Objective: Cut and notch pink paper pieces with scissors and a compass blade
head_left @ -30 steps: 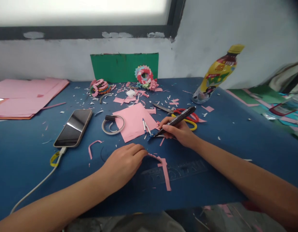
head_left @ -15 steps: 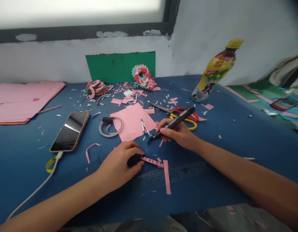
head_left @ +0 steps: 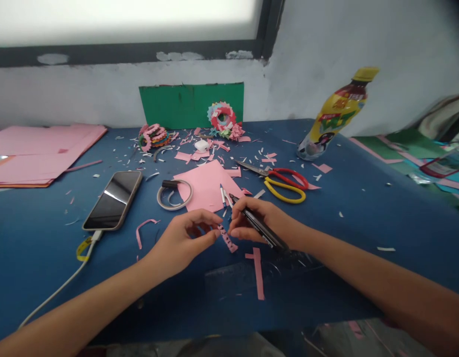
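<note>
Between thumb and fingertips my left hand [head_left: 190,235] pinches the end of a pink paper strip with dark marks [head_left: 227,239], lifted a little off the table. My right hand [head_left: 264,223] is closed around a black marker pen [head_left: 262,229], whose body slants down toward my wrist. Its fingertips are close to the strip; whether they touch it I cannot tell. Just behind lie a pink paper square [head_left: 209,181] and a white-and-blue compass-like tool [head_left: 224,196], partly hidden by my right hand. A plain pink strip [head_left: 258,275] rests nearer to me, by a clear ruler [head_left: 229,275].
Scissors [head_left: 285,183] with red and yellow handles lie to the right, before a drink bottle [head_left: 333,116]. A phone [head_left: 113,201] on a cable and a grey ring-shaped band [head_left: 166,198] are on the left. Pink sheets [head_left: 58,153] lie stacked at far left. Paper scraps surround the paper wreath [head_left: 222,116].
My left hand has raised the marked strip from the table. My right hand has moved down and left toward it, and the marker has swung from pointing up-right to slanting down-right.
</note>
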Available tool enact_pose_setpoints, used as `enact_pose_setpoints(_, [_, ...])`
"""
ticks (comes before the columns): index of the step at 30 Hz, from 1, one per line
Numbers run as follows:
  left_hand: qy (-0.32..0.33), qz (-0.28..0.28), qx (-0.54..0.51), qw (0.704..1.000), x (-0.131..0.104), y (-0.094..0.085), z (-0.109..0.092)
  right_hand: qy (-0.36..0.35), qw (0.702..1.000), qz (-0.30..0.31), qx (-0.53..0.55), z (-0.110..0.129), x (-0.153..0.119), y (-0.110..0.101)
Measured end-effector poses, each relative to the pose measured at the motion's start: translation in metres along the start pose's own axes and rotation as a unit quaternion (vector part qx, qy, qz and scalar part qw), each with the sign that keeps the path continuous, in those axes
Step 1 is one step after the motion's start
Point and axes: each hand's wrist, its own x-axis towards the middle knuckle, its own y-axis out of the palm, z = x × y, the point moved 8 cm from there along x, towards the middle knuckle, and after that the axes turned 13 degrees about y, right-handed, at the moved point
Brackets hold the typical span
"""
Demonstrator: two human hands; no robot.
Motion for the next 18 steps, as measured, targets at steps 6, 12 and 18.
enact_pose_setpoints(6, [-0.018,-0.042,-0.118,0.992,0.001,0.005,0.001,-0.001,0.995,-0.065,0.069,0.001,0.001,0.002])
enact_pose_setpoints(12, [-0.02,-0.016,-0.038,0.999,0.001,0.007,0.0,0.018,0.993,-0.086,0.085,-0.004,0.002,0.004])
enact_pose_setpoints(18, [-0.048,0.195,0.359,0.911,-0.026,0.016,-0.018,0.052,0.992,-0.114,-0.031,-0.006,0.0,-0.001])
